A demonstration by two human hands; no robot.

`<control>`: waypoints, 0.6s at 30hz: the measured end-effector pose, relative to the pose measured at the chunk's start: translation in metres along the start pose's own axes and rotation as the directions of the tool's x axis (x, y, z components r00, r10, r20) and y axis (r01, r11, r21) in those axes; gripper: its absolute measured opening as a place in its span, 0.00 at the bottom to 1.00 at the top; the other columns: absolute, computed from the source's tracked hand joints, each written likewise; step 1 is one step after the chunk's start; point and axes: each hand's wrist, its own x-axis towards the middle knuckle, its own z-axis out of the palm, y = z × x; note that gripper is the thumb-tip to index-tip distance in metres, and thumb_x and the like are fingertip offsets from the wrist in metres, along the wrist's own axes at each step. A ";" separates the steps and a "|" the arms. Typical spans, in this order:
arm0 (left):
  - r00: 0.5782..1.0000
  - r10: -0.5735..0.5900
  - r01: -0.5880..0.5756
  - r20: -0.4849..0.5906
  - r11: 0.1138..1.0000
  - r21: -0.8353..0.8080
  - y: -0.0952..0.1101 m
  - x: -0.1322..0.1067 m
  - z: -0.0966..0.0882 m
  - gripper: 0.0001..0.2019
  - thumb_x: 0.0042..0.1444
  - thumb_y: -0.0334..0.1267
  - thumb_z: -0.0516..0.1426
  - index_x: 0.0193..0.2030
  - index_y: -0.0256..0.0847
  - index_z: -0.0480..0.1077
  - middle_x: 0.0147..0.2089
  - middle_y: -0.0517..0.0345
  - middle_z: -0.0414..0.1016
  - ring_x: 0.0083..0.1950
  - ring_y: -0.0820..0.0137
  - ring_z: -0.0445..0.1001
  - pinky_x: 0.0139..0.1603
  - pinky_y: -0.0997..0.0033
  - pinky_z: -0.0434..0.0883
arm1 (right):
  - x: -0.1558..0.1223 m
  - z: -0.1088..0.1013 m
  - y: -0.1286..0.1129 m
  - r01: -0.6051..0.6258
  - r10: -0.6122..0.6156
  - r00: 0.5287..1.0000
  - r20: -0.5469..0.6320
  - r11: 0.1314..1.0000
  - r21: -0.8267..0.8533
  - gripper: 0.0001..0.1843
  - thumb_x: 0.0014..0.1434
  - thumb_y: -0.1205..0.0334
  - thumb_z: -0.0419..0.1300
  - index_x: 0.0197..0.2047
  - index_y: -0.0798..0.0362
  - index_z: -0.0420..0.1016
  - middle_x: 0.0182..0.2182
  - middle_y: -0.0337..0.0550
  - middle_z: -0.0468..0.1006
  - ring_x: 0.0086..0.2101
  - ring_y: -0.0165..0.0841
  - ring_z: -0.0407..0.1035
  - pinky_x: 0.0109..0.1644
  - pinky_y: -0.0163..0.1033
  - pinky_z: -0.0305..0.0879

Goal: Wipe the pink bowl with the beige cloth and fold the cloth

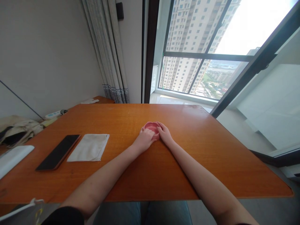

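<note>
A small pink bowl [152,125] with a wavy rim rests on the wooden table, between my two hands. My left hand [145,139] is closed over its near left side, with the fingers bent at the rim. Curled round its right side is my right hand [165,133], the thumb by the inner edge. Part of the bowl's near wall is hidden behind my left fingers. A folded white cloth [89,147] lies flat to the left of my left forearm.
The wooden table [187,125] spans the view. Beyond the cloth lies a dark tablet or large phone [58,152]; a white object [16,157] sits at the left edge. Fabric [21,128] and a power strip [53,115] are behind them. A large window stands ahead right.
</note>
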 end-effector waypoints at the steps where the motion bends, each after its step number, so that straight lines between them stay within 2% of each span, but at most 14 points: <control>1: 1.000 0.012 -0.012 0.005 1.000 -0.019 0.000 -0.001 -0.002 0.12 0.58 0.42 0.51 0.44 0.39 0.68 0.49 0.47 0.72 0.54 0.59 0.66 0.63 0.47 0.51 | 0.000 0.000 0.000 0.003 -0.003 1.000 0.000 1.000 -0.014 0.19 0.56 0.62 0.51 0.50 0.51 0.70 0.49 0.45 0.74 0.51 0.36 0.67 0.59 0.47 0.59; 4: 0.998 0.054 -0.056 -0.022 0.996 -0.067 -0.005 -0.013 -0.019 0.18 0.57 0.44 0.52 0.54 0.43 0.64 0.60 0.48 0.64 0.62 0.59 0.60 0.64 0.46 0.50 | -0.001 -0.002 -0.001 -0.005 0.005 1.000 0.011 1.000 -0.026 0.19 0.55 0.63 0.50 0.50 0.51 0.71 0.49 0.45 0.75 0.50 0.36 0.67 0.59 0.46 0.59; 5: 0.998 0.037 -0.040 -0.055 0.997 -0.067 -0.012 -0.022 -0.028 0.19 0.58 0.45 0.51 0.56 0.44 0.61 0.62 0.48 0.61 0.63 0.59 0.58 0.64 0.47 0.51 | -0.001 -0.002 -0.001 -0.006 0.006 1.000 0.015 1.000 -0.025 0.19 0.55 0.63 0.49 0.50 0.52 0.71 0.49 0.45 0.75 0.51 0.36 0.67 0.59 0.46 0.59; 6: 0.996 -0.006 0.001 -0.092 0.999 -0.053 -0.021 -0.034 -0.039 0.19 0.60 0.44 0.48 0.57 0.45 0.61 0.63 0.49 0.60 0.63 0.60 0.58 0.63 0.50 0.54 | 0.000 -0.002 -0.002 -0.003 0.003 1.000 0.018 1.000 -0.023 0.20 0.55 0.63 0.49 0.50 0.52 0.71 0.49 0.45 0.74 0.51 0.36 0.67 0.60 0.46 0.58; 7: 0.985 -0.094 0.091 -0.147 0.995 -0.027 -0.034 -0.048 -0.051 0.18 0.61 0.43 0.45 0.55 0.43 0.62 0.61 0.48 0.62 0.61 0.61 0.61 0.61 0.55 0.58 | 0.000 -0.003 -0.002 0.003 -0.003 1.000 0.021 1.000 -0.022 0.19 0.55 0.62 0.50 0.49 0.52 0.71 0.49 0.46 0.74 0.51 0.36 0.66 0.60 0.45 0.58; 8: 0.947 -0.237 0.246 -0.217 0.969 0.014 -0.049 -0.065 -0.063 0.17 0.62 0.42 0.43 0.53 0.41 0.63 0.57 0.47 0.67 0.58 0.61 0.65 0.58 0.57 0.62 | 0.000 -0.003 -0.002 0.011 -0.010 1.000 0.024 1.000 -0.022 0.19 0.56 0.62 0.50 0.49 0.52 0.71 0.49 0.46 0.74 0.51 0.37 0.66 0.60 0.45 0.58; 9: 0.874 -0.398 0.434 -0.278 0.897 0.079 -0.066 -0.083 -0.074 0.17 0.61 0.40 0.41 0.51 0.40 0.65 0.52 0.45 0.70 0.53 0.58 0.69 0.53 0.56 0.66 | 0.001 -0.002 -0.002 0.016 -0.016 1.000 0.027 1.000 -0.021 0.19 0.56 0.61 0.50 0.49 0.52 0.72 0.49 0.46 0.74 0.51 0.37 0.66 0.60 0.45 0.58; 10: 0.782 -0.532 0.600 -0.326 0.784 0.161 -0.085 -0.102 -0.085 0.18 0.61 0.39 0.40 0.49 0.39 0.66 0.49 0.43 0.72 0.49 0.55 0.72 0.48 0.53 0.67 | 0.001 -0.002 -0.001 0.019 -0.018 0.999 0.028 1.000 -0.021 0.18 0.56 0.60 0.50 0.49 0.52 0.72 0.49 0.46 0.75 0.51 0.37 0.67 0.60 0.46 0.58; 11: 0.709 -0.630 0.703 -0.317 0.670 0.241 -0.103 -0.121 -0.094 0.18 0.60 0.37 0.39 0.47 0.38 0.66 0.46 0.42 0.73 0.45 0.52 0.73 0.43 0.51 0.68 | 0.002 -0.001 -0.001 0.017 -0.016 1.000 0.025 1.000 -0.020 0.18 0.57 0.59 0.50 0.49 0.51 0.72 0.49 0.45 0.74 0.51 0.37 0.66 0.60 0.46 0.58; 12: 0.656 -0.695 0.754 -0.295 0.585 0.299 -0.120 -0.139 -0.101 0.17 0.59 0.35 0.39 0.44 0.38 0.66 0.43 0.41 0.73 0.43 0.51 0.73 0.40 0.52 0.68 | 0.002 -0.001 0.000 0.013 -0.013 1.000 0.018 1.000 -0.016 0.18 0.58 0.57 0.50 0.48 0.51 0.72 0.49 0.45 0.74 0.51 0.36 0.66 0.60 0.46 0.57; 13: 0.630 -0.729 0.770 -0.267 0.541 0.338 -0.134 -0.156 -0.106 0.16 0.58 0.34 0.39 0.42 0.38 0.66 0.42 0.42 0.73 0.42 0.51 0.73 0.38 0.53 0.68 | 0.002 0.000 0.000 0.007 -0.007 1.000 0.009 1.000 -0.008 0.18 0.59 0.55 0.49 0.48 0.51 0.72 0.49 0.45 0.74 0.51 0.36 0.66 0.60 0.46 0.57; 15: 0.591 -0.767 0.789 -0.248 0.487 0.375 -0.156 -0.182 -0.109 0.13 0.56 0.38 0.42 0.38 0.39 0.65 0.40 0.44 0.72 0.40 0.52 0.72 0.36 0.54 0.68 | 0.002 0.001 0.001 -0.006 0.006 1.000 -0.003 1.000 0.020 0.21 0.62 0.50 0.45 0.48 0.51 0.72 0.49 0.45 0.75 0.51 0.36 0.66 0.60 0.46 0.57; 18: 0.590 -0.773 0.795 -0.234 0.507 0.332 -0.174 -0.204 -0.099 0.11 0.52 0.45 0.45 0.32 0.42 0.63 0.32 0.47 0.70 0.36 0.51 0.72 0.36 0.53 0.67 | 0.002 0.002 0.002 -0.025 0.025 1.000 0.016 0.998 0.059 0.28 0.63 0.44 0.38 0.49 0.52 0.71 0.49 0.45 0.75 0.51 0.36 0.66 0.59 0.45 0.59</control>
